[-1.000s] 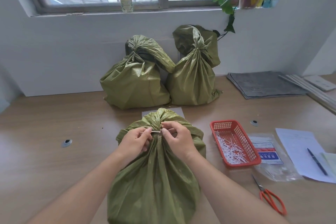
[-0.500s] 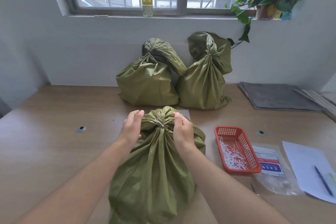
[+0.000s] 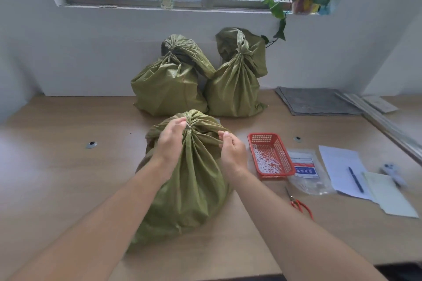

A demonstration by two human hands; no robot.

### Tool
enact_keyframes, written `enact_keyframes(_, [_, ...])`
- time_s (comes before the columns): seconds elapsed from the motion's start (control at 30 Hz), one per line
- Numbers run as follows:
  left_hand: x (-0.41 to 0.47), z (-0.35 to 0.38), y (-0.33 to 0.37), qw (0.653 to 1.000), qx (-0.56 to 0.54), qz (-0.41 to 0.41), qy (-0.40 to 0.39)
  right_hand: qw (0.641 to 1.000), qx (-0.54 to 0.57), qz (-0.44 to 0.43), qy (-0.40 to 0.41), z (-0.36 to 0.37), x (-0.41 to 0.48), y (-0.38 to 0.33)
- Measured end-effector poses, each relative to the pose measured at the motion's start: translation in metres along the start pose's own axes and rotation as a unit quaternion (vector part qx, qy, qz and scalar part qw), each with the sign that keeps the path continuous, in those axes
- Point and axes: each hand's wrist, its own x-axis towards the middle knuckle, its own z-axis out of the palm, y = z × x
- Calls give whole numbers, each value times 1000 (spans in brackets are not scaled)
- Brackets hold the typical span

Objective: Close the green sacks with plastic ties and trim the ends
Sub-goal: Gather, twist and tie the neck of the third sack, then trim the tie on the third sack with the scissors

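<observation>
While the left hand stays at the neck of the near sack, the right hand has left it. Half a second ago both hands flanked the neck; now the right one hangs off to the right, fingers loosely curled and holding nothing. The left fingers lie nearly straight against the gathers, just beside the white tie. Whether the thumb pinches the cloth is hidden.

The sack lies mid-table, neck pointing away and bottom close to the front edge. Its top comes near two tied sacks that stand against the wall.

To the left, bare tabletop runs wide, marked only by a grommet. The right side is tighter: a red basket of white trimmings sits just beside the right hand. Past it lie a plastic bag and papers with a pen. The scissors lie in front of the bag, nearer the front edge.
</observation>
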Motion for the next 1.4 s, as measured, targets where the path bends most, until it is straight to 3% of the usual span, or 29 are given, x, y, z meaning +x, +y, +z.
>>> enact_keyframes(0.47, [-82, 110, -52, 990, 46, -74, -109, 994, -34, 63, 82, -142, -56, 59])
enact_keyframes(0.87, [-97, 259, -143, 978, 86, -169, -91, 979, -116, 138, 93, -269, 7, 158])
enact_keyframes(1.1, [-95, 297, -197, 966, 93, -226, -89, 961, -157, 206, 98, -308, 19, 220])
enact_keyframes(1.4, [-68, 321, -259, 946, 88, -294, -105, 926, -299, 214, 83, -323, 59, 282])
